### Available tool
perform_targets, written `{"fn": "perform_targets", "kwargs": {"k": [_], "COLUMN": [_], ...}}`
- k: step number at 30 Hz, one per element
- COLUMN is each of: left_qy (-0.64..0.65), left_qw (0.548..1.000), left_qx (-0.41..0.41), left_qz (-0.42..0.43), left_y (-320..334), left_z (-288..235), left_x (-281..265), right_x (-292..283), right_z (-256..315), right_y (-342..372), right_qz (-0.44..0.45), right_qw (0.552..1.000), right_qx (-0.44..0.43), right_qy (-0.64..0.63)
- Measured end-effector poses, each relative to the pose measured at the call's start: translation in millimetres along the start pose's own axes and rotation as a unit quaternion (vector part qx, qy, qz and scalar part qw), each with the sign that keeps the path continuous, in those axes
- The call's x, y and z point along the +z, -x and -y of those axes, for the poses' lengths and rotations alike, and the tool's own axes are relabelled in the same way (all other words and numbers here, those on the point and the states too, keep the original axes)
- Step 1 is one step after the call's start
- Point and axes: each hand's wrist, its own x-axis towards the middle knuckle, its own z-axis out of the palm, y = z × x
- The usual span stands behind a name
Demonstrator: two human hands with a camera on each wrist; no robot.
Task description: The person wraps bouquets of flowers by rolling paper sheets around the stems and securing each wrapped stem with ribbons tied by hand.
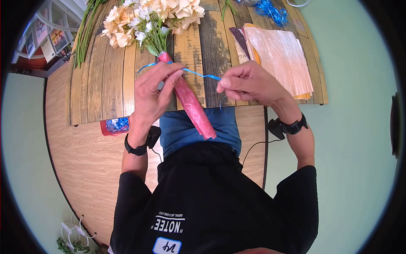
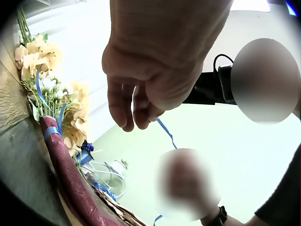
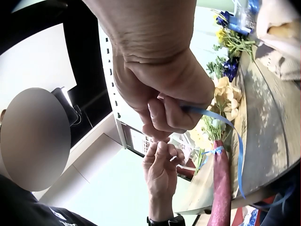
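Note:
A bouquet of cream and white flowers lies at the table's near edge, its stems wrapped in dark pink paper whose lower end juts past the edge. Blue ribbon circles the wrap just below the blooms. Above the wrap, my left hand pinches a length of ribbon between thumb and fingers. That thin twisted ribbon stretches across to my right hand, which grips it with curled fingers. From the right hand a loose ribbon tail hangs down in the right wrist view.
Sheets of peach wrapping paper are stacked at the table's right. Loose green stems lie on the left, and shredded blue ribbon sits at the far right. Below the left table edge is a red container with blue scraps.

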Motion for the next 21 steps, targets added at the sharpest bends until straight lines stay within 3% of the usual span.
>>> {"fn": "perform_targets", "kwargs": {"k": [3,5,7,11,18,20,21], "left_qy": [0.036,0.069,0.230,0.279,0.340,0.321,0.343], "left_qw": [0.998,0.994,0.950,0.930,0.887,0.842,0.815], "left_qx": [-0.044,-0.068,-0.193,-0.222,-0.302,-0.393,-0.425], "left_qz": [0.038,0.057,0.087,0.089,0.084,0.184,0.193], "left_y": [-3.6,-4.1,-2.1,1.3,37.4,66.4,82.9], "left_z": [-0.1,1.8,5.9,8.7,13.8,11.7,9.4], "left_x": [-4.0,-6.3,-6.9,-8.3,-22.1,-31.0,-28.0], "right_x": [-4.9,-8.1,-10.4,-14.7,-8.9,-12.2,-14.5], "right_z": [16.9,26.3,38.1,46.5,19.8,9.3,3.2], "right_y": [7.5,9.0,10.3,5.2,-7.6,-8.9,-9.2], "right_qz": [-0.035,-0.069,-0.081,-0.100,-0.092,-0.122,-0.121], "right_qw": [0.998,0.987,0.980,0.960,0.960,0.955,0.955], "right_qx": [-0.004,-0.047,-0.045,-0.052,-0.033,-0.005,-0.002], "right_qy": [0.042,0.138,0.178,0.256,0.262,0.270,0.270]}}
